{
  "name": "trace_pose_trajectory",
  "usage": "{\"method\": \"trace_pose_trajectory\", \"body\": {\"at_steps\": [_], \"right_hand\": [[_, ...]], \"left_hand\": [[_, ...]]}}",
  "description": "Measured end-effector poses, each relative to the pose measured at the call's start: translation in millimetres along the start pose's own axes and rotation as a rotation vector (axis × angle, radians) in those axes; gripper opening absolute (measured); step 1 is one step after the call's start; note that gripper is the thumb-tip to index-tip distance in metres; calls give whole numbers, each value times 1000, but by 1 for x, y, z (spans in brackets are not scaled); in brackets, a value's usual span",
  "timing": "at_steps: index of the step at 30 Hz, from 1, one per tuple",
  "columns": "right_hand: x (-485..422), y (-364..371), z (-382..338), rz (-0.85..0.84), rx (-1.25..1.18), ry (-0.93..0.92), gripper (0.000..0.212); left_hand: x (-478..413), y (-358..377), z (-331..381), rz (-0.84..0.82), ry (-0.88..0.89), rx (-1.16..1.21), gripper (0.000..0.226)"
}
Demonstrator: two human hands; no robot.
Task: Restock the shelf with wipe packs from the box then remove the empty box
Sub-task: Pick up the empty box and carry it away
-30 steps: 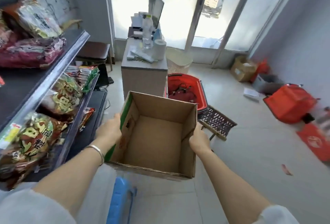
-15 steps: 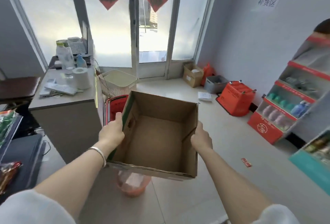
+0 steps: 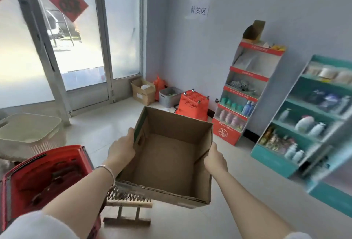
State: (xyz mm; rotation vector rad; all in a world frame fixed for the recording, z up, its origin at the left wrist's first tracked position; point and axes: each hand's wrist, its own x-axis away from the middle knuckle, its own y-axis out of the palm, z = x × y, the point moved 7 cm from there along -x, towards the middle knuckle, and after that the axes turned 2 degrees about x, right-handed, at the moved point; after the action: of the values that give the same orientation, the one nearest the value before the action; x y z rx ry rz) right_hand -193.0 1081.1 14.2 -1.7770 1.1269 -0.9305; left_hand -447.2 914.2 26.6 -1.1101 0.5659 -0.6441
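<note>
While gripping the empty box, left hand and right hand curled over opposite walls, carry level, skirt the red basket, aim for the corner carton.

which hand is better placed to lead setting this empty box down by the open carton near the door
Left, probably. The left hand grips the left wall of the box, the side toward the open carton by the door; the right hand holds the right wall, farther away. Lower with both grips.
</note>
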Motion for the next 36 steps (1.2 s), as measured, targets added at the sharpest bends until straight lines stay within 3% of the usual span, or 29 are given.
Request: {"method": "trace_pose_trajectory", "body": {"at_steps": [8, 17, 29, 36], "right_hand": [[-102, -53, 53, 128, 48, 187, 63], [-268, -68, 81, 102, 62, 199, 65], [-519, -78, 36, 39, 47, 80, 66], [-664, -79, 11, 54, 96, 153, 67]], "left_hand": [[-129, 70, 103, -118, 139, 111, 35], [-273, 146, 182, -219, 122, 107, 31], [-472, 180, 218, -206, -29, 96, 36], [-623, 211, 251, -236, 17, 118, 37]]}}
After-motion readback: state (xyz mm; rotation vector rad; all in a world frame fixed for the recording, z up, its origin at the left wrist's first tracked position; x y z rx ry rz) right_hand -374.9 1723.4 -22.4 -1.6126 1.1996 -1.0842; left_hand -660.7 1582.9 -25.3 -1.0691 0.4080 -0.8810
